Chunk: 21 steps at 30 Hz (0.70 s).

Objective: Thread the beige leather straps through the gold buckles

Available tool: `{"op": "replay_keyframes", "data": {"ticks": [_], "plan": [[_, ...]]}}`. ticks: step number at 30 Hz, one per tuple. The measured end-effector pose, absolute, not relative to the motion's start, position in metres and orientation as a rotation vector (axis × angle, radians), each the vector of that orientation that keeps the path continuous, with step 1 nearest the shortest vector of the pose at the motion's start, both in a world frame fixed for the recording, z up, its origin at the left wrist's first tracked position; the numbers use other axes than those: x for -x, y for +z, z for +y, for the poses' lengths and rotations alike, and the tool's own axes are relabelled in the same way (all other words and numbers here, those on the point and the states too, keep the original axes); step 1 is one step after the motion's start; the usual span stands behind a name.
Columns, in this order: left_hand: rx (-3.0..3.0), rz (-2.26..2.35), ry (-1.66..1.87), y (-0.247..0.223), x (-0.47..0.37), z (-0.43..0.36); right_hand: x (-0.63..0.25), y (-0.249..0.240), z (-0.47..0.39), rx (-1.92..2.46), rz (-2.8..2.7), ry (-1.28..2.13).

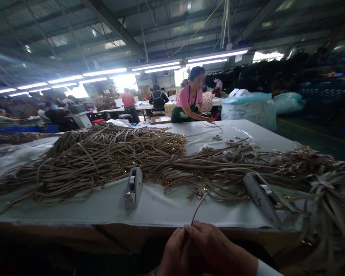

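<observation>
At the bottom centre, before the table's front edge, my left hand (174,251) and my right hand (211,245) are closed and pressed together around a thin brown strap (199,207). One end of the strap sticks up above my fingers, over the white table (172,212); the rest is hidden in the hands. Beyond them lies a large heap of brown-grey straps (103,161) with small gold-coloured metal clasps. A grey tape dispenser (133,188) stands left of the hands, and another dispenser (260,195) is to the right.
Across the table a person in a pink shirt and dark apron (186,103) leans over, holding a strap. Bundled straps (330,203) hang over the right front edge. Large plastic-wrapped bags (248,109) stand behind the table at the right. Other people work farther back.
</observation>
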<state>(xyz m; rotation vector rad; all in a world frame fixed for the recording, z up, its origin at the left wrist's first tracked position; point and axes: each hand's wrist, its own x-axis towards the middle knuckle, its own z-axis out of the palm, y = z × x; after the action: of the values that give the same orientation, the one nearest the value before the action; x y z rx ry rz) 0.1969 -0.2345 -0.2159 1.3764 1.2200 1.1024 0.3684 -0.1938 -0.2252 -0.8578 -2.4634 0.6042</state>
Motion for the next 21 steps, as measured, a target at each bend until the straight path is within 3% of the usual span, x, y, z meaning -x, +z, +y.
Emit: {"op": "replay_keyframes", "data": {"ticks": [7, 11, 17, 21], "plan": [[-0.512, 1.016, 1.219, -0.22, -0.194, -0.234, -0.369, -0.224, -0.193, 0.907, -2.012, 0.869], [-0.372, 1.026, 1.272, -0.218, -0.188, -0.237, -0.371, -0.233, -0.203, 0.933, -1.806, 0.936], [-0.642, 1.127, 1.166, -0.215, -0.176, -0.249, -0.365, -0.222, -0.209, 0.912, -1.829, 1.268], [-1.193, 1.339, 0.999, -0.207, -0.157, -0.254, -0.362, -0.218, -0.206, 0.863, -1.979, 1.211]]}}
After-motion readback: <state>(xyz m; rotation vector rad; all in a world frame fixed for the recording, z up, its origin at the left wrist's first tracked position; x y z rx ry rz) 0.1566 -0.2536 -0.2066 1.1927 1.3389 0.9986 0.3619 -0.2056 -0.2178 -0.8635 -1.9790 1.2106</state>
